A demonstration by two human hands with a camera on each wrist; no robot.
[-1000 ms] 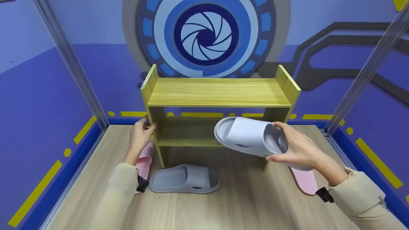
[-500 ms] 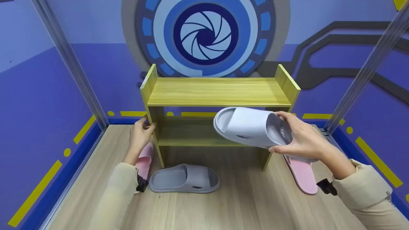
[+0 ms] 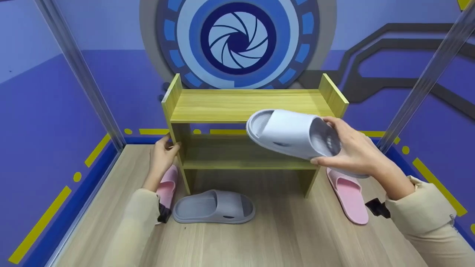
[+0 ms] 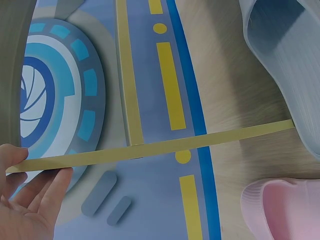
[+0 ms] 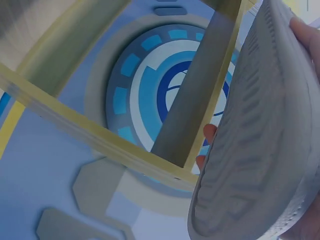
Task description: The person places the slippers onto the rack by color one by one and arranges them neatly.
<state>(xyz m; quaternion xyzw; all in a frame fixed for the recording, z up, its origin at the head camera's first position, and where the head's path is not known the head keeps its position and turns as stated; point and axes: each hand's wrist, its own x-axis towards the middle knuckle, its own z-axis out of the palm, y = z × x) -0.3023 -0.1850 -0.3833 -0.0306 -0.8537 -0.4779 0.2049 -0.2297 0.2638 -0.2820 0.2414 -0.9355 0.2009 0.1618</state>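
My right hand (image 3: pixel 354 148) grips a light grey slide slipper (image 3: pixel 289 131) by its heel end, with the toe pointing left. The slipper is held in the air in front of the wooden shoe rack (image 3: pixel 252 105), overlapping its top board's front edge in the head view. In the right wrist view its ridged sole (image 5: pixel 255 135) faces the camera. My left hand (image 3: pixel 161 157) pinches the rack's left side panel (image 4: pixel 110 155) between thumb and fingers. A second grey slipper (image 3: pixel 213 207) lies on the floor board before the rack, toe to the right.
One pink slipper (image 3: pixel 350 196) lies right of the rack. Another pink slipper (image 3: pixel 167 187) lies at its left, partly hidden by my left wrist. Behind the rack stands a blue printed wall (image 3: pixel 122 81), with metal posts (image 3: pixel 426 78) at the corners.
My right hand has lifted the grey slipper from the middle shelf's height up to the top board's front edge. More of the right pink slipper shows. My left hand has stayed on the panel.
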